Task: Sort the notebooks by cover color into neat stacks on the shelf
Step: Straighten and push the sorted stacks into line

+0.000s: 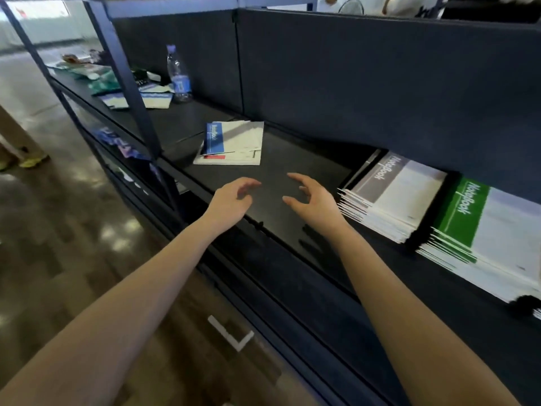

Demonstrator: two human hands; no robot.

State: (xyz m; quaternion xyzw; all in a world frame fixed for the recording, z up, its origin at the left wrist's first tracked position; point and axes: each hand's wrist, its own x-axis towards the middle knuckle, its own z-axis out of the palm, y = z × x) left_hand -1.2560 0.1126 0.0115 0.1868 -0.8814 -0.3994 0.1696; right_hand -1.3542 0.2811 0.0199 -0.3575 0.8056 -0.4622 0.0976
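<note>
At the middle of the frame the left hand (231, 200) and right hand (313, 200) hover empty with fingers loosely spread over the shelf (292, 159), likely to reach the unsorted pile (234, 145) just above them, while the grey stack (392, 194) and green stack (474, 230) lie side by side at right, already sorted

Bare left forearm (131, 288), bare right forearm (409, 303), left hand (231, 200), right hand (314, 200), both hands ungloved, slim wrists, long fingers (300, 180)

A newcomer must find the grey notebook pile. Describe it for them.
On the black shelf, look right of the right hand. The grey stack lies nearest it, beside the green stack; its cover band is grey, not green.
</note>
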